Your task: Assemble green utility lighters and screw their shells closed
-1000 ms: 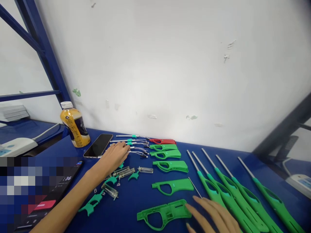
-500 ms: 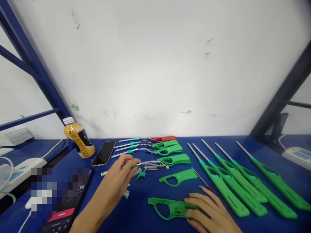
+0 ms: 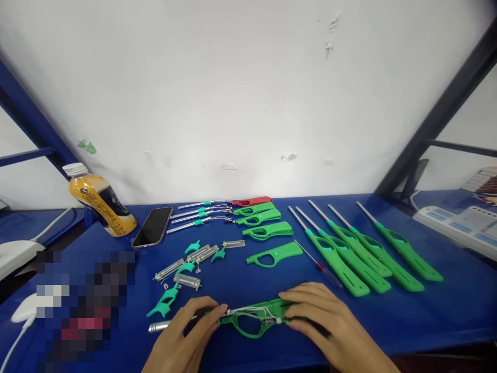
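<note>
My left hand (image 3: pixel 190 329) is closed around a lighter's metal tube (image 3: pixel 158 327), whose end sticks out to the left. From its fingertips, white wires (image 3: pixel 254 310) run right to a small black part lying in an open green lighter shell half (image 3: pixel 280 306). My right hand (image 3: pixel 324 313) grips the handle end of that shell; its thumb and fingers are on opposite edges. The tube's inner end is hidden by my left fingers, at the shell's nose. Teal triggers (image 3: pixel 163 304) and clear fuel tanks (image 3: pixel 187 281) lie beyond my left hand.
Behind lie several green shells (image 3: pixel 275 254), a red one (image 3: pixel 254 201) and wired tubes (image 3: pixel 190 225). A screwdriver (image 3: pixel 328 274) and several whole lighters (image 3: pixel 341 264) are at right. A phone (image 3: pixel 153 227) and yellow bottle (image 3: pixel 101 199) stand left, near the wall.
My left hand has brought the wired tube right and nearer to me, to the shell's nose. The wires and black part now lie over the shell. The view has shifted.
</note>
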Tool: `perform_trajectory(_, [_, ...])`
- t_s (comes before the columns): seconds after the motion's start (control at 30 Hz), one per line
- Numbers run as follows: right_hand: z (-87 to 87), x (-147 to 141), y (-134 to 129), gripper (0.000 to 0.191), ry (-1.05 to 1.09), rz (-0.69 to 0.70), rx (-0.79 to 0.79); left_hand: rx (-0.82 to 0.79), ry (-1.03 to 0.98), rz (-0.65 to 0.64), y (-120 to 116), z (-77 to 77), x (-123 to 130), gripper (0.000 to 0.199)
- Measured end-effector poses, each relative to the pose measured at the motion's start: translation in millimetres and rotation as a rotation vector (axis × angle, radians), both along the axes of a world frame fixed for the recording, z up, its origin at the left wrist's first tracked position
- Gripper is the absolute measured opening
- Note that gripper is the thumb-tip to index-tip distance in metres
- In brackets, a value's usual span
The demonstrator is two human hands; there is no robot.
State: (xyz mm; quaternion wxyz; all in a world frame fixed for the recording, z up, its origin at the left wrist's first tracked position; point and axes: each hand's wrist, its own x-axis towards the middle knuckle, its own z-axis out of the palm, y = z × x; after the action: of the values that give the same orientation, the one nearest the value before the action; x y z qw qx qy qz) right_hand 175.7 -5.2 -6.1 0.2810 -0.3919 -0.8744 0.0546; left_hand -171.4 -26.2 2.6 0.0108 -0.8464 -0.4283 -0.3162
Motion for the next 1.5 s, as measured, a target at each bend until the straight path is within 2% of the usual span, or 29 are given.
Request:
perform_trajectory(0.27, [2.7, -0.5, -1.3, 0.017, 0.089, 0.001, -0.029, -0.039, -0.018, 0.006, -3.2, -16.5, -2.5, 0.032])
perform_trajectory(0.63, [2.2, 0.5, -3.6, 0.015, 0.122, -0.004, -0.068, -0.095, -0.029, -0.06, -2.3, -13.3, -4.2, 0.039])
perform_trajectory(0.87, [1.9, 0.3, -3.6, 0.017, 0.11, -0.009, -0.075, -0.091, -0.014, -0.045, -4.7, -16.2, -5.3, 0.049])
perform_trajectory(1.13, [5.4, 0.3, -7.1, 0.017, 0.076, -0.031, -0.07, -0.089, -0.022, -0.038, -2.7, -13.9, -4.6, 0.041])
perform_trajectory(1.3, [14.8, -11.6, -9.7, 0.024, 0.058, -0.064, -0.037, -0.088, -0.025, -0.032, -1.1, -14.8, -3.8, 0.04])
perform_trajectory(1.5, [12.9, -27.3, -6.1, 0.011, 0.106, -0.017, -0.013, -0.086, -0.021, -0.028, -0.5, -14.9, -6.5, 0.038])
